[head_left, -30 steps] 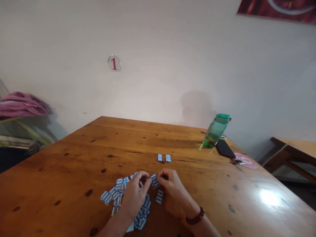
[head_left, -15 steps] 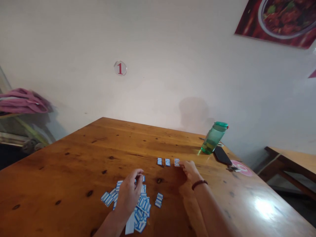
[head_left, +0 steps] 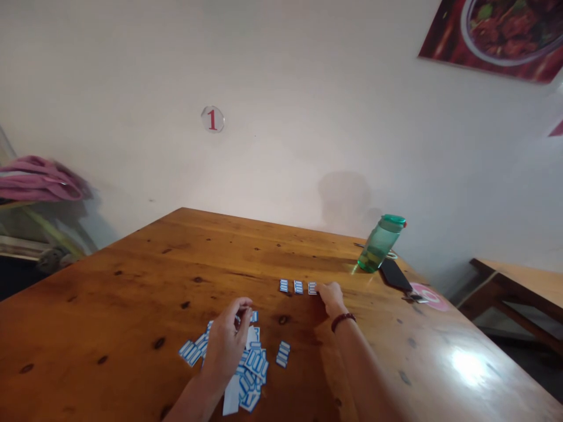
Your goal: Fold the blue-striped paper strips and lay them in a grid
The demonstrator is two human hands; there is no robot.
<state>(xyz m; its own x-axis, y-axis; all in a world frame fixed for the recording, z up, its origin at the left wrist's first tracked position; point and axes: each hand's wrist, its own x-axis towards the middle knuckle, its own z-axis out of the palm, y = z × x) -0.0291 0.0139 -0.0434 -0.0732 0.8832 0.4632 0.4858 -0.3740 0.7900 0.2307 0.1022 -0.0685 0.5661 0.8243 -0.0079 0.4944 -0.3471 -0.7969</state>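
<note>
Apparently aligning card (head_left: 312, 288) at right fingers (head_left: 322, 288); cannot tell whether gripping. Likewise with left fingers (head_left: 240, 303), curled over pile (head_left: 254, 364). Next, probably release squarely.

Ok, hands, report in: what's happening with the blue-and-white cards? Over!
Right hand at the right end of a three-card row. Left hand over the card pile, grip unclear. Green water bottle farther right, clear of both hands.

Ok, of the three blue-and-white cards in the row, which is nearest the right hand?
The rightmost card; the right hand is just at its right side, whereas the middle card and leftmost card lie farther off.
</note>
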